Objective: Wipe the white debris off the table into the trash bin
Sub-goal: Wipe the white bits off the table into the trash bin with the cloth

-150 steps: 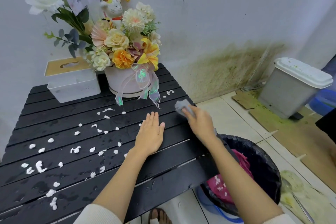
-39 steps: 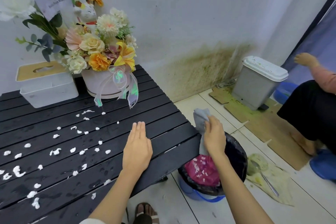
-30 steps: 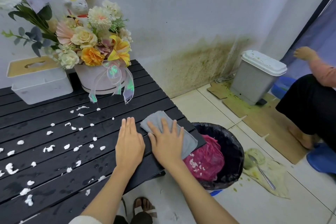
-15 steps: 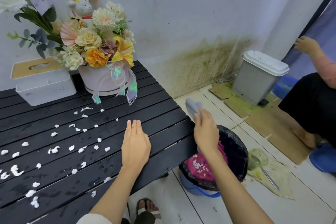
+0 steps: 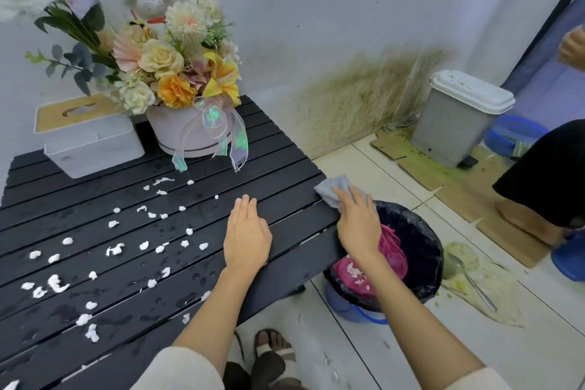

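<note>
The right hand (image 5: 357, 225) covers most of the grey cloth (image 5: 332, 188), pinching it at the table (image 5: 278, 180) edge, right of centre. Below it, the black-lined trash bin (image 5: 421, 250) holds pink material and white bits. Left hand (image 5: 247, 237) lies flat, fingers together. White debris (image 5: 114, 250) dots the lower left; some runs off-frame.

A pale wall (image 5: 332, 3) carries a greenish-brown stain (image 5: 357, 95) low down near the cream tiled floor (image 5: 395, 345). A grey lidded bin (image 5: 456, 120) stands on flattened cardboard (image 5: 459, 187) beside the wall, near a blue basin (image 5: 512, 136); soft, even light
</note>
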A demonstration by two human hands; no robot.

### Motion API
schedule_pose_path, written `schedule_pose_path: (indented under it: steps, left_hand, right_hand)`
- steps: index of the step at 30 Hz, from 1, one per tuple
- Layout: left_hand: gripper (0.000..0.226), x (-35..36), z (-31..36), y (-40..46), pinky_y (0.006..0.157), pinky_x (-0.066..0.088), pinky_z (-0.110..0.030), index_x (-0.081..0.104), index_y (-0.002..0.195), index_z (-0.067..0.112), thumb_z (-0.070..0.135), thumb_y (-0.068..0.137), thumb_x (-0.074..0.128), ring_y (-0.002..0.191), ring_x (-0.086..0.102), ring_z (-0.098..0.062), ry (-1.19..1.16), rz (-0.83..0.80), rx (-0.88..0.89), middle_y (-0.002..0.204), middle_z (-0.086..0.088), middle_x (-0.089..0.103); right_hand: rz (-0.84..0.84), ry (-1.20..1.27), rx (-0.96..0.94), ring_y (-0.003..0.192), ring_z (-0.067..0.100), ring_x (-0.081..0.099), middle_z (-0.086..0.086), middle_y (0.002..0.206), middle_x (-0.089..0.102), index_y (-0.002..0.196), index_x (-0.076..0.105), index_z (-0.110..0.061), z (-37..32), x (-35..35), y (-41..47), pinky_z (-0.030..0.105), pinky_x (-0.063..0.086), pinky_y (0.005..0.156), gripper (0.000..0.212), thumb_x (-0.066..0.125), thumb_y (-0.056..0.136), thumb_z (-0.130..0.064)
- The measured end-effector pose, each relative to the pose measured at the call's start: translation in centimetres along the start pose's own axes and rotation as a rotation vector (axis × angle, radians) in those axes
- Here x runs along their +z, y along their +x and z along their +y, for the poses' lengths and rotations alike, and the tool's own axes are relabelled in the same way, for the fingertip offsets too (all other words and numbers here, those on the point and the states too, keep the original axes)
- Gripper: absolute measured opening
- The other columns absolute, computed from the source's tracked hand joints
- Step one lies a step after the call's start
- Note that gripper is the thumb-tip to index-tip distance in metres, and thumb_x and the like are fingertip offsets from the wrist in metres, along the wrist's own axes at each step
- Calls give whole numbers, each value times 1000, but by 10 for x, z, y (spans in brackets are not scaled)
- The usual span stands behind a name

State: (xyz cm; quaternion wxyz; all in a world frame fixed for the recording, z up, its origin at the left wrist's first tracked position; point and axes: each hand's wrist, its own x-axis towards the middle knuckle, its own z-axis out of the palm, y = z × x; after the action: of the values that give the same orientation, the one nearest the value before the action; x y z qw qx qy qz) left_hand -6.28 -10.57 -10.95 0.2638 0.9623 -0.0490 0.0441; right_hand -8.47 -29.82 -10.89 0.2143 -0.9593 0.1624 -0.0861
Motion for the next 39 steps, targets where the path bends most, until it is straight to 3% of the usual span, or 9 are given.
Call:
schedule_pose_path:
  steps: [4, 7, 11, 17, 19, 22, 28, 34, 39]
  left_hand:
    - [44, -41, 2, 0, 113, 18, -30, 33, 142, 7, 14, 99, 28, 142, 24, -24, -319, -170, -105, 152, -11, 31]
    - [42, -76, -8, -21, 105, 32, -35, 39, 140, 12, 17, 98, 31, 128, 44, -28, -354, -49, -134, 140, -13, 49]
    - [42, -113, -52, -77, 97, 40, -35, 45, 136, 14, 14, 97, 31, 112, 55, -27, -311, 183, -244, 133, -14, 55]
    - [41, -137, -120, -153, 95, 41, -40, 50, 131, 14, 9, 93, 33, 121, 50, -28, -238, 413, -429, 129, -13, 57]
    - [41, -130, -128, -162, 101, 37, -36, 48, 132, 13, 9, 94, 33, 131, 42, -21, -229, 428, -388, 138, -6, 51]
    - [42, -114, -132, -157, 115, 25, -33, 41, 138, 9, 12, 98, 34, 141, 27, -16, -139, 377, -265, 147, -5, 41]
    - [45, -95, -140, -148, 116, 21, -40, 41, 136, -2, 11, 94, 31, 141, 29, -29, 227, 350, -153, 145, -17, 41]
    - [47, -96, -140, -148, 120, 14, -38, 33, 141, 2, 10, 94, 35, 145, 17, -25, 236, 314, -182, 151, -13, 32]
    - [44, -105, -135, -154, 120, 13, -34, 38, 139, 5, 4, 95, 35, 145, 17, -18, 61, 367, -109, 149, -7, 37]
  right_hand:
    - [91, 283, 86, 127, 33, 45, 4, 144, 44, 136, 46, -23, -12, -22, -5, 42, 43, 91, 42, 36, 98, -9]
    - [118, 479, 21, 126, 26, 48, 2, 143, 47, 137, 46, -25, -46, -35, -32, 37, 42, 92, 41, 34, 100, -13]
    - [-34, 628, -152, 135, 19, 39, -1, 148, 42, 140, 41, -26, -117, -29, -85, 32, 33, 103, 44, 34, 100, -11]
    - [-347, 422, -553, 144, 34, 11, 2, 158, 15, 141, 36, -35, -216, 32, -182, 49, 37, 104, 70, 36, 87, 10]
    - [-439, 241, -663, 146, 37, -4, 1, 160, 8, 142, 32, -37, -221, 56, -198, 49, 18, 116, 73, 37, 87, 10]
    - [-389, 69, -751, 146, 39, -9, 5, 160, 9, 144, 25, -37, -210, 72, -189, 42, -4, 119, 70, 37, 89, 5]
    - [-201, -44, -578, 146, 39, -2, 2, 160, 13, 144, 28, -35, -157, 66, -136, 42, -5, 119, 70, 41, 87, 4]
    - [-71, -56, -338, 145, 41, 5, 5, 157, 22, 142, 37, -29, -106, 42, -87, 45, 5, 120, 64, 39, 89, 7]
    - [-49, 171, -205, 141, 43, 18, 6, 153, 31, 139, 43, -19, -122, 20, -84, 49, 22, 115, 62, 36, 87, 13]
